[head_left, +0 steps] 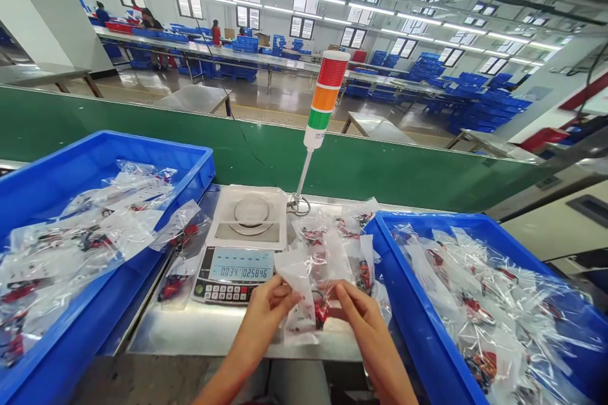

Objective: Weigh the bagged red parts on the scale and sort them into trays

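Observation:
My left hand [268, 315] and my right hand [358, 316] pinch the upper edges of a transparent plastic bag [300, 285] above the steel worktop. Red parts show through the film low in the bag, near my fingers. Just left of my left hand stands a digital counting scale [242, 247], its display lit and its round steel pan bare. Several other sealed bags with red-and-black parts [356, 247] lie in a loose heap behind my right hand. One more bag [178, 266] lies to the left of the scale.
Blue plastic crates [109, 164] [427, 228] full of bagged parts flank the worktop on both sides. A red, orange and green stack light [327, 95] rises on a thin pole behind the scale. Beyond the green conveyor belt [142, 126], people work at long benches among stacked blue crates.

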Demonstrator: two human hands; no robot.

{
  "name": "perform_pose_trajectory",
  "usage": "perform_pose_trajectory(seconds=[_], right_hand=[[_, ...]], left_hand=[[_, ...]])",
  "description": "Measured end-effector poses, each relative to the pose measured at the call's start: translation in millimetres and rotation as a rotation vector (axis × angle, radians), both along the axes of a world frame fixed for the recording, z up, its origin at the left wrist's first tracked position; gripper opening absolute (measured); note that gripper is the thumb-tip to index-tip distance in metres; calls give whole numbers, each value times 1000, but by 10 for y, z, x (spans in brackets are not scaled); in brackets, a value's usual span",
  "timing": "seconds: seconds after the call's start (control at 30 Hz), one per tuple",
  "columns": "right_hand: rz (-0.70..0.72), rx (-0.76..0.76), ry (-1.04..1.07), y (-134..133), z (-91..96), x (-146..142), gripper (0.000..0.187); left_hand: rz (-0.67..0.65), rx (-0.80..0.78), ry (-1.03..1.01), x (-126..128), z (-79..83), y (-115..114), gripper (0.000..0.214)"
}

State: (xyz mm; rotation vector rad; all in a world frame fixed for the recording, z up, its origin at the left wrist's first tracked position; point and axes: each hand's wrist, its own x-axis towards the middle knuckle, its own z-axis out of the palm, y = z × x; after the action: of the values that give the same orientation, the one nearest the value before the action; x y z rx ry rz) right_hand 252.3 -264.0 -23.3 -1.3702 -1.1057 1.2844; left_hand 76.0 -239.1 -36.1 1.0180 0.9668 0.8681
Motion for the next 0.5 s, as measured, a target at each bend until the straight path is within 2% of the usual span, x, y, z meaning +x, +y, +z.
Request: perform_pose_trajectory(seconds=[0.1,0.17,0.37,0.43,0.5], right_hand=[[-71,-20,-82,-104,13,152,50],[-175,-11,-206,-222,52,347,50],[-636,-36,-834,-810,260,1268,57],[-660,-46,-1060,-959,321,1629,65],[-606,-27,-1224,-1003,371,1998,69]], left_hand=[[29,-3,48,13,-64,-90,48],[73,8,96,-7,-98,-127,44],[82,58,197,-69,-283,-138,45],[88,60,229,-60,-357,-126,53],[49,56,244,-36,-417,-120,59]])
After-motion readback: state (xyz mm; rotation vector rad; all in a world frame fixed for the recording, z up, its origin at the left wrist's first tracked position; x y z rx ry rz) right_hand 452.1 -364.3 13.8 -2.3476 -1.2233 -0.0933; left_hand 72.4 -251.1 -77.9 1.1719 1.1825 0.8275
